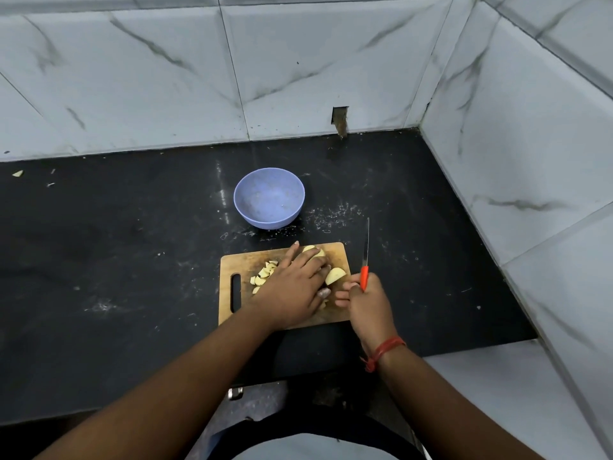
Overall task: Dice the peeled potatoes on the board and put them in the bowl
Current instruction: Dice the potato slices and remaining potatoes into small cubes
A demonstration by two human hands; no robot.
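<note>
A wooden cutting board (232, 313) lies on the black counter. Several diced potato pieces (263, 272) sit on its left part. My left hand (295, 287) lies flat over the board's middle, fingers spread across larger peeled potato chunks (313, 250) at the far edge. Another potato chunk (335, 275) lies by the board's right edge. My right hand (366, 302) is closed on the orange handle of a knife (365, 254), whose blade points away from me just off the board's right side. A blue bowl (269, 197) stands beyond the board with nothing in it.
The black counter (132, 260) ends at marble-tiled walls behind and to the right. Its front edge runs just below the board. A small scrap (17, 173) lies at the far left. White specks dot the counter between bowl and knife.
</note>
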